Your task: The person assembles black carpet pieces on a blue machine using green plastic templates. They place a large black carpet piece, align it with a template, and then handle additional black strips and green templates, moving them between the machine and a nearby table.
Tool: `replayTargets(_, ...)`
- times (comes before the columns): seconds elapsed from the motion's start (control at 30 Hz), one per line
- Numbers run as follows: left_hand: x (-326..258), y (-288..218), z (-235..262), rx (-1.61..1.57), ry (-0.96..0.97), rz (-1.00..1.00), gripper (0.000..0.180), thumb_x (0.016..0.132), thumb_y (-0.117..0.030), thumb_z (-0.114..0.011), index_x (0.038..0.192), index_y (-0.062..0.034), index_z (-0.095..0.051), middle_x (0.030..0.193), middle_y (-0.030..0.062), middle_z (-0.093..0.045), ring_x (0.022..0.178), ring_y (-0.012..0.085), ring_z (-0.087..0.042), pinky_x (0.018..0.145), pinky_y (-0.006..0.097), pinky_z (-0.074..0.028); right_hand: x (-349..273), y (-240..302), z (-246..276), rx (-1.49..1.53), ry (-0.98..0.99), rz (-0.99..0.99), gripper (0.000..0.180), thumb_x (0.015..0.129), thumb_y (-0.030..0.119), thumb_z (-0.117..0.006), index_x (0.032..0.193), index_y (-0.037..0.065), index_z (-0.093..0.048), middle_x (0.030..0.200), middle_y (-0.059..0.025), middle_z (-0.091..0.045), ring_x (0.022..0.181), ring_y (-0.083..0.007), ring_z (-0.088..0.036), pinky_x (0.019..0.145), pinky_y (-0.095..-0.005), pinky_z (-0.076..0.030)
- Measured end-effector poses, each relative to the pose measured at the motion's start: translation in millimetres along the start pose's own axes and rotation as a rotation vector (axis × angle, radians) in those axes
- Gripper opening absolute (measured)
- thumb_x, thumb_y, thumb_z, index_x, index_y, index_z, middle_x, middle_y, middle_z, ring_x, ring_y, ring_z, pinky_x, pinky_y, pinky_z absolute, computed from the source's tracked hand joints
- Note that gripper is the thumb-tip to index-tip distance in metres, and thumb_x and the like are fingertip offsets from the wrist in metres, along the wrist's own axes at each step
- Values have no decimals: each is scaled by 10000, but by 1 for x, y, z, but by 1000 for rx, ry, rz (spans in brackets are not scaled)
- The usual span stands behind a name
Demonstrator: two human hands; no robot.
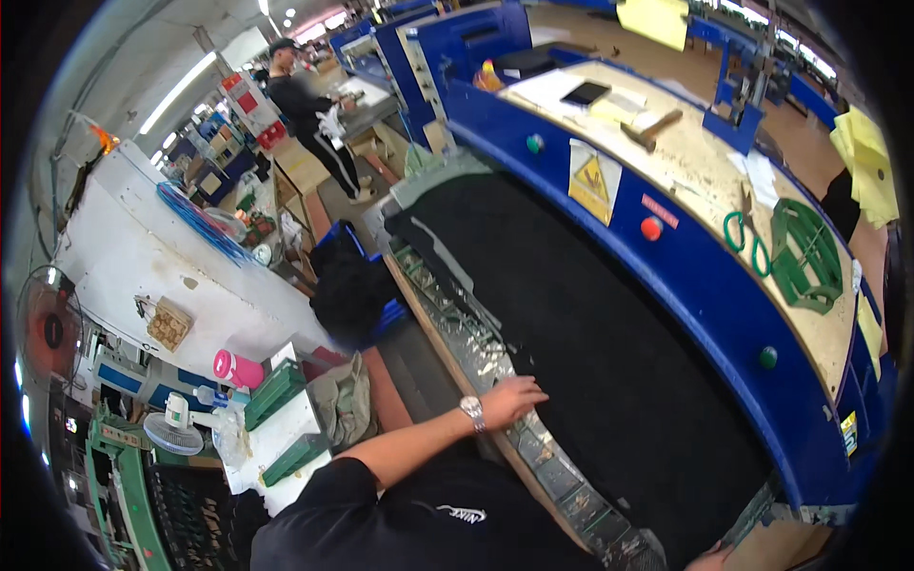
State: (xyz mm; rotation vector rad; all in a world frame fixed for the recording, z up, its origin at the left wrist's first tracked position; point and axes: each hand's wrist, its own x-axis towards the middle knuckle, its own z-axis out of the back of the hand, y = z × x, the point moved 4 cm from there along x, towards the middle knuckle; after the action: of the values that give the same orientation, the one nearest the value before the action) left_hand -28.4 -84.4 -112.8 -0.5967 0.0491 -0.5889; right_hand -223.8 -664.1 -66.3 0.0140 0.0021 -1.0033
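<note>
A long stack or sheet of black fabric [609, 333] lies across the bed of a blue machine. My left hand [512, 402], with a metal-banded watch on its wrist, rests at the fabric's near edge. Its fingers reach onto the cloth, look extended and hold nothing that I can see. Only a small part of my right hand [709, 559] shows at the bottom edge of the picture, beside the fabric's lower right end. Its fingers are mostly cut off.
The blue machine beam [628, 266] runs along the fabric's far side, with buttons on it. A hammer [651, 129], green-handled scissors [747, 238] and a green cutting die [804, 257] lie on its top. A blue crate [392, 309] stands left; a person [309, 109] works farther back.
</note>
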Motion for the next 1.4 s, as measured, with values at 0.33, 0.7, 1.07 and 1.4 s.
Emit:
replayTargets(0.33,-85,70,81,-315,-148,305,205,937,-143,-631,1113,-66,-704,870,139,-713,724,309,-674,675,390,-528,-100,247,11,610,22,477,243,976,159,-605,1138,-7,-679,970,-205,-718,837,-299,-715,773,-382,-545)
replayTargets(0.7,-172,233,174,-535,-306,644,174,948,-157,-632,1057,-51,-718,891,146,-718,684,254,-694,646,349,-542,-444,628,-11,660,279,1668,196,848,162,-714,1019,76,-672,983,-57,-660,956,-256,-624,807,-391,-476)
replayTargets(1.07,-248,345,229,-659,-577,908,230,996,-178,-618,1121,1,-690,826,18,-676,726,73,-632,692,219,-492,-469,697,-60,162,253,1741,101,915,175,-574,919,79,-608,903,-53,-624,928,-227,-564,837,-428,-378)
replayTargets(1.4,-222,393,257,-741,-732,938,246,1004,-206,-613,1106,7,-684,762,10,-675,693,58,-616,615,203,-453,-441,680,65,802,1099,1300,164,933,160,-658,983,6,-633,861,-169,-646,798,-339,-646,678,-409,-505)
